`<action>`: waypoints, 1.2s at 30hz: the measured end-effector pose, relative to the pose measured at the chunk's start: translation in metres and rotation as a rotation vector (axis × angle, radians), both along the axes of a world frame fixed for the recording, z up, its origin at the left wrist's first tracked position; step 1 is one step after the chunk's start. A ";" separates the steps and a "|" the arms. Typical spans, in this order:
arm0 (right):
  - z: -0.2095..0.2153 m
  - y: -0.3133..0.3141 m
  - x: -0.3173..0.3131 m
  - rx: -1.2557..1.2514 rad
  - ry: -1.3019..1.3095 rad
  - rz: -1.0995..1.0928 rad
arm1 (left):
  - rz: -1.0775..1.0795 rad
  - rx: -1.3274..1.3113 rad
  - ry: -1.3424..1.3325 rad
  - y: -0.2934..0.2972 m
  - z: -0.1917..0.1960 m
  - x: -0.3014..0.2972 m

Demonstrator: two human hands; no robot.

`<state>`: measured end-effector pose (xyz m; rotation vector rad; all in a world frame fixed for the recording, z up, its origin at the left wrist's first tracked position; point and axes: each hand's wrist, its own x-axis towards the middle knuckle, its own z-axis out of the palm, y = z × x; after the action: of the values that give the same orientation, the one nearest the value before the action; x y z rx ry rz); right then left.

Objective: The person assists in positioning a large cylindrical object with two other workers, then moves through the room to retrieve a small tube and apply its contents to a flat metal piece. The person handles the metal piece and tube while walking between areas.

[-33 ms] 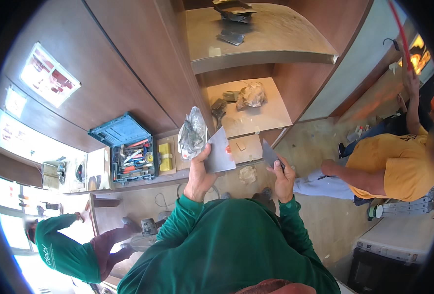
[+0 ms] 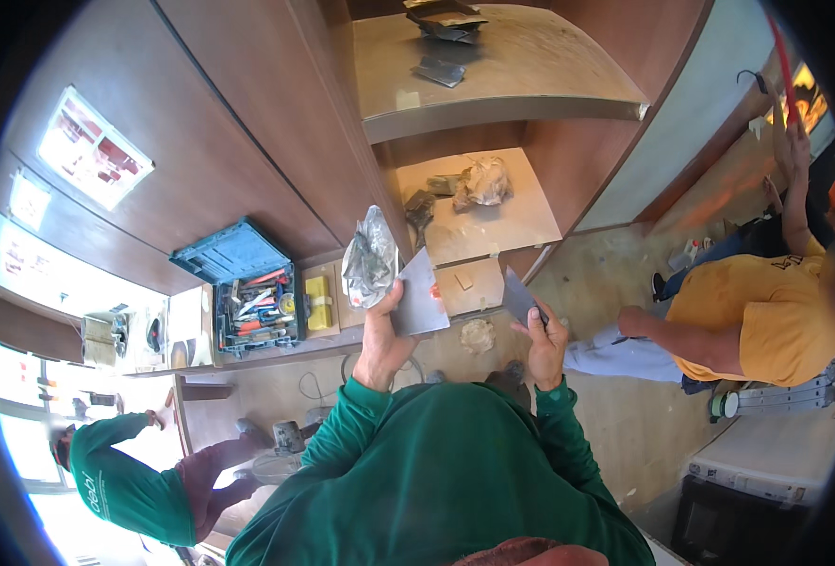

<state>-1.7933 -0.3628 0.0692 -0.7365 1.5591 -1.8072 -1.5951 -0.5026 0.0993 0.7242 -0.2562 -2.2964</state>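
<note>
My left hand [image 2: 380,341] is closed on a thin, flat grey plate [image 2: 421,304], with its thumb pressed along the edge. A crumpled silver, foil-like bundle [image 2: 371,262] sits just above that thumb, beside the plate; whether the fingers hold it too is hidden. To the right, my right hand [image 2: 546,345] grips a small dark-grey flat scraper blade [image 2: 519,298], which points up and to the left. The two hands are apart, and blade and plate do not touch.
Ahead are cabinet shelves [image 2: 493,226] with crumpled brown paper [image 2: 482,183] and dark scraps. An opened blue toolbox [image 2: 235,249] and a yellow box [image 2: 319,304] stand left. A person in yellow [image 2: 747,321] is close on the right; another in green [image 2: 130,476] works at far left.
</note>
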 end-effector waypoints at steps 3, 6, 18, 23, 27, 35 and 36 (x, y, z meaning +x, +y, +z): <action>-0.003 -0.004 0.001 0.028 -0.072 -0.034 | 0.069 0.029 -0.081 0.007 0.003 -0.006; -0.011 0.000 -0.003 0.106 0.050 0.005 | 0.085 0.051 -0.118 0.013 0.002 -0.010; -0.016 -0.008 -0.031 0.069 -0.071 0.146 | 0.031 -0.049 -0.225 0.024 0.008 -0.031; -0.037 0.012 -0.051 0.035 -0.017 0.040 | -0.035 -0.007 -0.145 0.018 -0.010 -0.052; -0.056 0.042 -0.043 0.202 0.006 -0.048 | -0.128 -0.087 -0.156 0.025 -0.019 -0.059; -0.054 0.170 0.009 0.424 0.012 -0.502 | -0.651 -0.126 -0.149 0.040 -0.049 -0.101; -0.049 0.184 0.016 0.459 -0.025 -0.549 | -0.722 -0.136 -0.127 0.044 -0.050 -0.107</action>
<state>-1.7770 -0.1786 0.0204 -0.0666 2.2017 -1.6886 -1.7024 -0.4588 0.0495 0.7946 -0.8387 -2.8620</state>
